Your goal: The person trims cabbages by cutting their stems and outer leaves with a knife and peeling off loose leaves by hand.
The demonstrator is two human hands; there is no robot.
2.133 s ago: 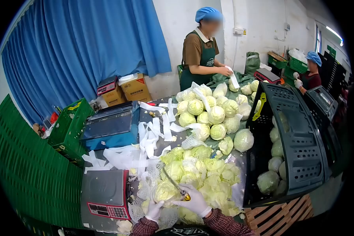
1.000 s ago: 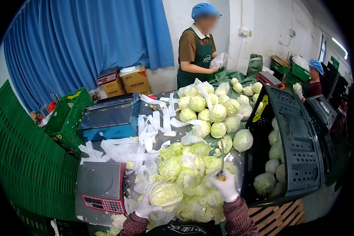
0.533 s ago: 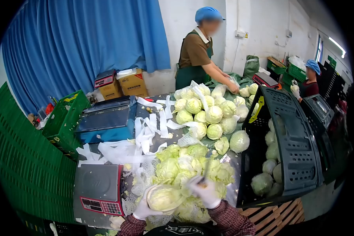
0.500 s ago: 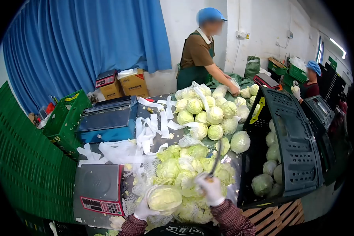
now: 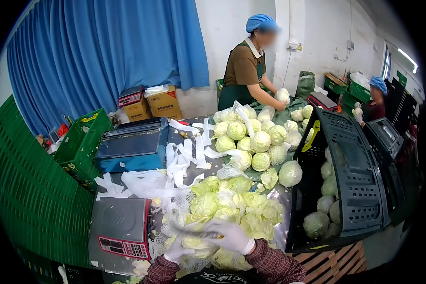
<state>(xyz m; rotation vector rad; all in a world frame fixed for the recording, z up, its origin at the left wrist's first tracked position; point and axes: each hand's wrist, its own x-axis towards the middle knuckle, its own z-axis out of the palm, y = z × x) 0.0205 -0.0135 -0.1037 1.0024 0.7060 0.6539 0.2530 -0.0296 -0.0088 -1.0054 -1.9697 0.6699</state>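
Note:
My left hand (image 5: 178,250), in a white glove, grips a pale green cabbage (image 5: 197,244) low at the front of the table. In my gloved right hand (image 5: 233,236) is a knife (image 5: 195,232). Its blade, smeared by motion, lies across the top of the cabbage and points left; whether it touches cannot be made out. Part of the cabbage is hidden by the blade and my right hand. Loose cabbage leaves (image 5: 255,213) are heaped just beyond both hands, with white mesh netting (image 5: 177,207) along their left side.
A scale (image 5: 120,222) stands left. Whole cabbages (image 5: 260,142) are piled at the back, near a co-worker (image 5: 244,71) holding one. A dark crate (image 5: 359,175) with cabbages stands right. White strips (image 5: 146,184), a blue machine (image 5: 132,146) and a green crate (image 5: 83,146) are left.
My right hand has swung the knife from upright on the right down and left over the cabbage. My left hand still holds the cabbage. The co-worker has lifted a cabbage.

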